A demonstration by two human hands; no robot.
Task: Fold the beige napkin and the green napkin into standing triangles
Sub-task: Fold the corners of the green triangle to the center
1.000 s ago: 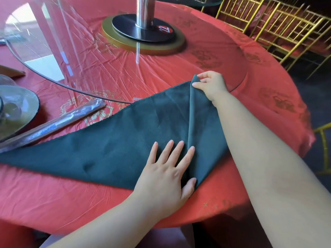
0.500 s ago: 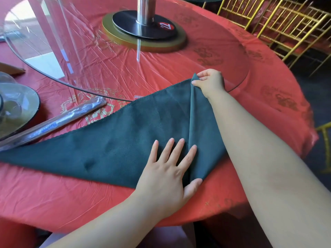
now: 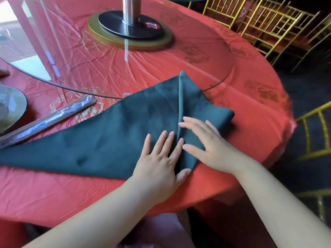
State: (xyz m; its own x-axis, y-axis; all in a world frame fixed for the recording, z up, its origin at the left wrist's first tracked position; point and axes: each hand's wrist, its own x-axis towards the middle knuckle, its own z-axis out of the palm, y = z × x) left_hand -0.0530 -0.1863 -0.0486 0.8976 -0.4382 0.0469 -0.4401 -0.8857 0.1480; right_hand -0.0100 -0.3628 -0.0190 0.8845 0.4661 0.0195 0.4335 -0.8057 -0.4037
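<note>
Near the front edge of the worktop [image 3: 53, 194], on its red cloth, the green napkin [image 3: 107, 136] lies flat as a long triangle, its long axis running left to right across me. Its right end is already folded up to the far tip [image 3: 182, 75], leaving a centre crease [image 3: 180, 104] that runs straight away from me.

My left hand [image 3: 161, 161] lies flat just left of that crease, fingers [image 3: 160, 140] straight and spread, pressing the cloth down. My right hand [image 3: 209, 142] lies just right of it on the folded flap, fingers [image 3: 192, 122] straight and loosely apart, touching the cloth and pinching nothing.

What matters next, I judge, is the unfolded left tail [image 3: 21, 153]. It stretches well away to my left, past the frame edge, so the left hand is the nearer one to fetch it up to the tip while the right holds the crease.

The beige napkin is not in sight. A red tag [image 3: 152, 25] on the base of the centre post reads "22". A clear-wrapped sleeve [image 3: 48, 120] just beyond the napkin bears blue print too small for me to read.
</note>
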